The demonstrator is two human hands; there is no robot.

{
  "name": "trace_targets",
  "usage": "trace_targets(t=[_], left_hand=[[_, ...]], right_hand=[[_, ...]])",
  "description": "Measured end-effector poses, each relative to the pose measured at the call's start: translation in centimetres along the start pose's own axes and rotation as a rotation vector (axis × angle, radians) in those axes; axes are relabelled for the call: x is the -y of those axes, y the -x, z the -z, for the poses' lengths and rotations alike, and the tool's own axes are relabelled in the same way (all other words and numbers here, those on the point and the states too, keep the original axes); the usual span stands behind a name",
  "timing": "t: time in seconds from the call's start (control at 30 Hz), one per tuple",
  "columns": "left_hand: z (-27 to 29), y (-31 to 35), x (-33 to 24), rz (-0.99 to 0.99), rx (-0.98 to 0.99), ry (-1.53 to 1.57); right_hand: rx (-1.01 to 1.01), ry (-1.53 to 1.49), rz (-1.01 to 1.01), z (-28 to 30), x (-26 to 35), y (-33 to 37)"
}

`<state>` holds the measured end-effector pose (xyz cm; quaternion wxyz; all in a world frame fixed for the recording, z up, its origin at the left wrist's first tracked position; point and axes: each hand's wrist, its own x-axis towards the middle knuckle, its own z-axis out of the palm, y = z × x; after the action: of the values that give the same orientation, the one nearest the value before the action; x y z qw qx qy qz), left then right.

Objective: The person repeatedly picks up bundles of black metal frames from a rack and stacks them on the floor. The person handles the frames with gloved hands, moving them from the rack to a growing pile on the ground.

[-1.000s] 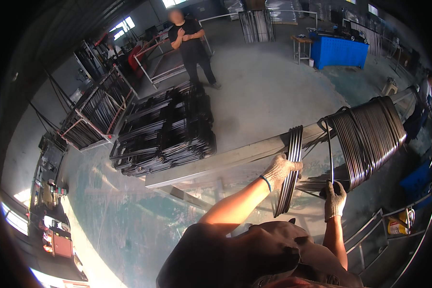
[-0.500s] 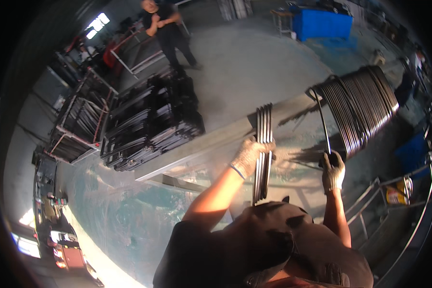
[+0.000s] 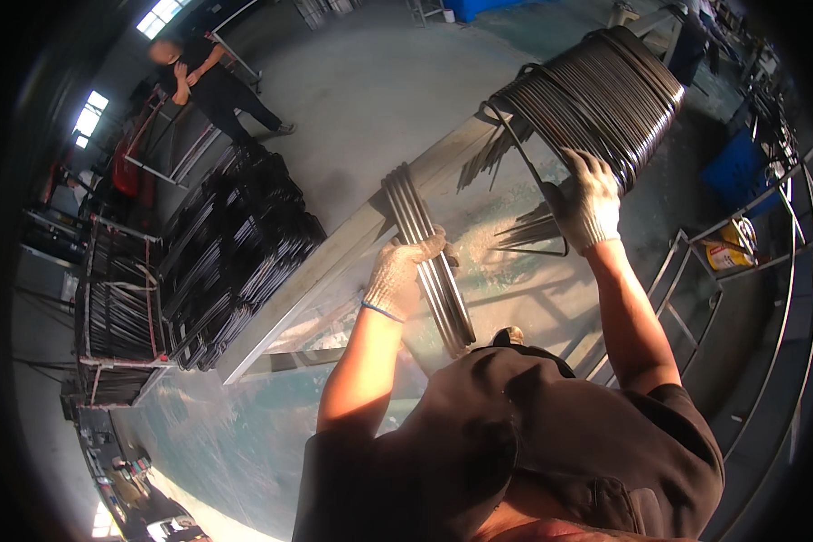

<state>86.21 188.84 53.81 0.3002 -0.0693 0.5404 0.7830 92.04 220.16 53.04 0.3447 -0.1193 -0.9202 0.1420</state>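
My gloved left hand (image 3: 397, 275) is wrapped round a bundle of dark bent metal frames (image 3: 423, 244), several side by side, that slants across the long metal beam (image 3: 312, 262). The bundle's lower end reaches close to my body. My gloved right hand (image 3: 590, 203) is by the near end of a tightly packed row of the same dark frames (image 3: 605, 95) hung on the beam. Its fingers stretch toward the row, with the thumb apart. A single loose frame (image 3: 522, 154) stands off from the row and passes by my right thumb.
A big stack of dark frames (image 3: 235, 262) lies left of the beam, near a rack (image 3: 117, 298) of metal parts. Another person (image 3: 217, 90) stands beyond it. To my right are a metal rail frame (image 3: 696, 271), a yellow-labelled bucket (image 3: 730, 244) and a blue bin (image 3: 732, 172).
The view has turned, so the scene sits further left and higher. My right hand has gone from holding the loose frame's lower part to spread fingers beside the row. My left hand keeps its bundle.
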Motion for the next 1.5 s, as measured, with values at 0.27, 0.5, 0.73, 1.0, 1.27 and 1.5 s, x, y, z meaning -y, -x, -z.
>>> trace_targets(t=[0.27,0.5,0.73,1.0,1.27,1.5], left_hand=[[-1.4,-2.2,-0.9,-0.016,0.026,-0.06],[-3.0,-3.6,-2.1,-0.026,0.024,-0.054],[-4.8,-4.6,-3.1,-0.001,-0.038,-0.04],[-7.2,-8.2,-3.4,0.014,-0.052,0.031],[-7.6,-10.5,-3.6,-0.02,-0.037,0.095],[-4.7,-14.5,-3.1,-0.058,-0.092,0.045]], right_hand=[[0.203,0.091,-0.041,-2.4,0.4,-7.1],[0.167,0.118,-0.12,-4.1,-0.7,-11.9],[0.217,0.16,-0.169,-5.2,-1.4,-14.3],[0.311,0.099,-0.226,-7.9,-2.3,-16.5],[0.468,-0.702,-0.319,-13.1,-3.4,-15.2],[0.607,-0.942,-0.056,-12.7,2.2,-13.1]])
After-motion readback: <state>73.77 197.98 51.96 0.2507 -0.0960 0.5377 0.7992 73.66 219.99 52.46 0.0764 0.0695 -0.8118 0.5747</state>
